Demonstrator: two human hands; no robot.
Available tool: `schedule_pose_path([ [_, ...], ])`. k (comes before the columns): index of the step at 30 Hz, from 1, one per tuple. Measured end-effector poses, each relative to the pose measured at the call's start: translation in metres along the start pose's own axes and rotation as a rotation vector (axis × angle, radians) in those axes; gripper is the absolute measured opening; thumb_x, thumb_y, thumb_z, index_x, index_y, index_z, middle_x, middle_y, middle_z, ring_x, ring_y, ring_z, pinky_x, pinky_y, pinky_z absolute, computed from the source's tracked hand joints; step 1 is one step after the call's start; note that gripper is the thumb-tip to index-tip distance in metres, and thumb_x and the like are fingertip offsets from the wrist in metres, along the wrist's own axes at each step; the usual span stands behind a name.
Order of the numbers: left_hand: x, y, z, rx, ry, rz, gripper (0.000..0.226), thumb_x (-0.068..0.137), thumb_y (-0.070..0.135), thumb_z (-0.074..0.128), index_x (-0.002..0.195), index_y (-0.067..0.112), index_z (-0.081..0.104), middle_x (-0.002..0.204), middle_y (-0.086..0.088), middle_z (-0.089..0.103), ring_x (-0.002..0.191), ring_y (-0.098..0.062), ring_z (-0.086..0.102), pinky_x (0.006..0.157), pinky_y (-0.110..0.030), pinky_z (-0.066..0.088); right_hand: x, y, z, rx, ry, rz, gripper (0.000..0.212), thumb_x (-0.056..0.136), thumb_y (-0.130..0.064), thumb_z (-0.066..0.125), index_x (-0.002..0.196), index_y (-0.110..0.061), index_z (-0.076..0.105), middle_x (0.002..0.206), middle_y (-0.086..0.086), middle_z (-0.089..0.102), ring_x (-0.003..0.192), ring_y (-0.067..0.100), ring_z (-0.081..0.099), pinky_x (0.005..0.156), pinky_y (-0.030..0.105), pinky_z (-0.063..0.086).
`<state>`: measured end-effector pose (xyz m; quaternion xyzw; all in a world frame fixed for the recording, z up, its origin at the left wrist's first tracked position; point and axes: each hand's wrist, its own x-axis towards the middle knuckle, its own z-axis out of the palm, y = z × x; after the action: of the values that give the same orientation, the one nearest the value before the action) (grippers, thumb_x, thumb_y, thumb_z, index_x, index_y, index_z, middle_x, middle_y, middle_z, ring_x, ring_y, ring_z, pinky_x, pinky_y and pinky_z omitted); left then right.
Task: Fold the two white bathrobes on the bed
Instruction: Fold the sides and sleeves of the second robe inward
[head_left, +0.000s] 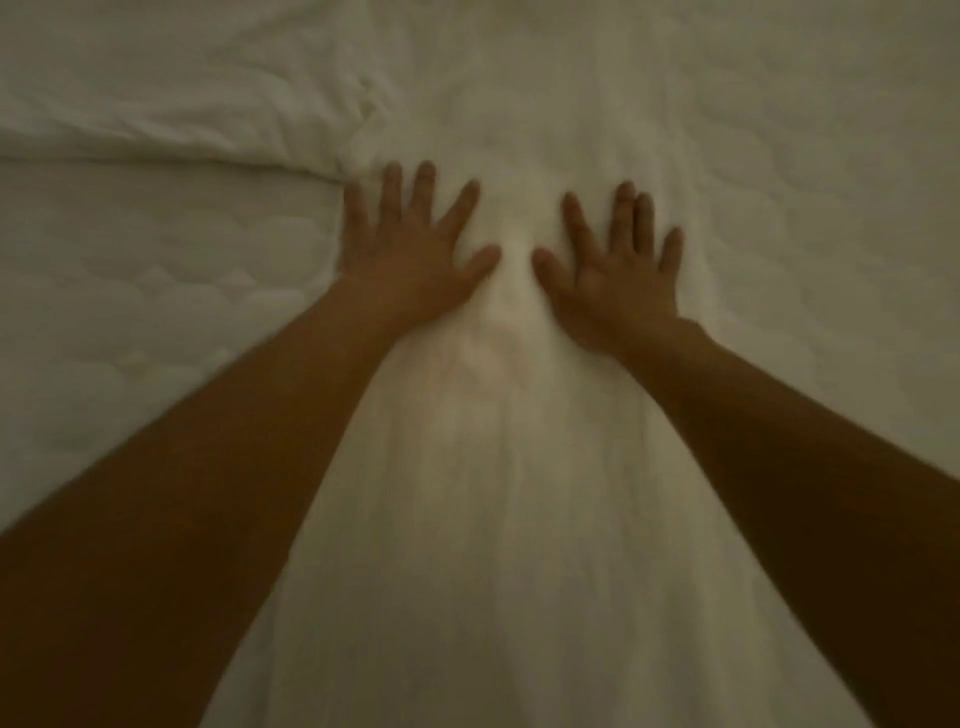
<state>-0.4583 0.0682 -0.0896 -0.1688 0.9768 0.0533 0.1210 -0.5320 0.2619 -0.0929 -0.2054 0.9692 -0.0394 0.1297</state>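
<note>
A white bathrobe lies spread flat on the bed, running from the bottom edge up through the middle of the view. Its sleeve stretches off to the upper left, wrinkled. My left hand rests palm down on the robe's left side, fingers spread. My right hand lies flat on the robe a short way to the right, fingers also apart. Neither hand grips any cloth. Only one robe shows; the picture is dim and blurred.
The quilted white mattress cover lies bare left of the robe and again at the right. My two forearms cross the lower corners of the view.
</note>
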Motion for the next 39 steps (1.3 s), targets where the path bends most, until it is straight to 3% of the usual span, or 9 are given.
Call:
schedule_pose_path([
  [7, -0.253, 0.057, 0.066, -0.145, 0.112, 0.022, 0.071, 0.094, 0.071, 0.026, 0.157, 0.039, 0.02, 0.168, -0.01, 0.011, 0.153, -0.039, 0.007, 0.121, -0.059, 0.007, -0.234, 0.002, 0.041, 0.097, -0.028, -0.008, 0.069, 0.098, -0.067, 0.018, 0.159, -0.041, -0.002, 0.168, 0.012, -0.012, 0.155, 0.028, -0.015, 0.123, 0.053, -0.009],
  [11, -0.401, 0.059, 0.094, -0.162, -0.009, 0.08, 0.075, 0.093, 0.073, 0.035, 0.157, 0.038, 0.021, 0.168, -0.012, 0.008, 0.154, -0.036, 0.005, 0.12, -0.06, 0.012, -0.382, 0.021, 0.064, 0.112, -0.098, -0.042, 0.07, 0.1, -0.064, 0.026, 0.16, -0.038, 0.001, 0.169, 0.013, -0.009, 0.155, 0.028, -0.013, 0.124, 0.056, -0.003],
  [17, -0.585, 0.04, 0.104, -0.393, -0.274, -0.264, 0.098, 0.084, 0.076, 0.05, 0.159, 0.036, 0.002, 0.168, -0.01, -0.001, 0.154, -0.029, 0.004, 0.122, -0.051, 0.012, -0.563, 0.06, 0.076, 0.231, -0.232, 0.052, 0.075, 0.098, -0.057, 0.044, 0.161, -0.031, 0.012, 0.169, 0.014, -0.001, 0.156, 0.032, 0.001, 0.124, 0.055, 0.011],
  [21, -0.596, 0.039, 0.081, -0.866, -0.23, -0.813, 0.092, 0.078, 0.046, 0.081, 0.151, 0.017, 0.034, 0.148, -0.012, 0.045, 0.134, -0.03, 0.045, 0.108, -0.038, 0.038, -0.585, 0.073, 0.054, 0.57, -0.263, 0.479, 0.094, 0.087, -0.058, 0.068, 0.159, -0.021, 0.019, 0.161, 0.01, 0.029, 0.144, 0.03, 0.032, 0.116, 0.044, 0.029],
  [25, -0.591, 0.025, 0.063, -1.191, -0.406, -0.965, 0.066, 0.078, 0.041, 0.082, 0.131, 0.009, 0.06, 0.122, -0.002, 0.063, 0.11, -0.028, 0.061, 0.091, -0.04, 0.051, -0.578, 0.097, 0.025, 0.961, -0.578, 0.812, 0.077, 0.083, -0.049, 0.075, 0.142, -0.008, 0.05, 0.136, 0.01, 0.06, 0.117, 0.029, 0.059, 0.096, 0.04, 0.051],
  [28, -0.6, 0.014, 0.054, -1.298, -0.489, -0.999, 0.078, 0.054, 0.05, 0.093, 0.119, 0.015, 0.067, 0.117, -0.005, 0.071, 0.104, -0.03, 0.067, 0.093, -0.052, 0.055, -0.595, 0.107, 0.013, 1.063, -0.64, 0.81, 0.056, 0.081, -0.045, 0.073, 0.122, -0.008, 0.064, 0.113, 0.004, 0.069, 0.099, 0.02, 0.067, 0.081, 0.032, 0.056],
  [30, -0.604, 0.014, 0.046, -1.188, -0.485, -0.926, 0.062, 0.068, 0.042, 0.089, 0.119, 0.015, 0.065, 0.118, -0.004, 0.069, 0.101, -0.026, 0.066, 0.09, -0.043, 0.054, -0.601, 0.113, 0.014, 1.02, -0.623, 0.811, 0.056, 0.077, -0.046, 0.073, 0.118, -0.008, 0.069, 0.112, 0.008, 0.071, 0.097, 0.021, 0.068, 0.086, 0.04, 0.059],
  [34, -0.598, 0.019, 0.035, -0.968, -0.541, -0.831, 0.073, 0.076, 0.044, 0.082, 0.135, 0.01, 0.056, 0.133, -0.014, 0.063, 0.107, -0.029, 0.061, 0.092, -0.041, 0.052, -0.579, 0.117, 0.014, 0.688, -0.797, 0.7, 0.047, 0.093, -0.037, 0.068, 0.125, -0.002, 0.065, 0.118, 0.014, 0.068, 0.104, 0.03, 0.066, 0.093, 0.044, 0.056],
  [39, -0.549, 0.012, -0.025, -1.154, -0.59, -0.884, 0.089, 0.076, 0.019, 0.086, 0.148, 0.014, 0.035, 0.129, -0.006, 0.051, 0.097, -0.023, 0.058, 0.067, -0.033, 0.05, -0.517, 0.11, -0.051, 0.867, -0.985, 0.676, 0.046, 0.089, -0.01, 0.071, 0.13, -0.018, 0.051, 0.107, 0.011, 0.064, 0.081, 0.025, 0.06, 0.052, 0.026, 0.05],
])
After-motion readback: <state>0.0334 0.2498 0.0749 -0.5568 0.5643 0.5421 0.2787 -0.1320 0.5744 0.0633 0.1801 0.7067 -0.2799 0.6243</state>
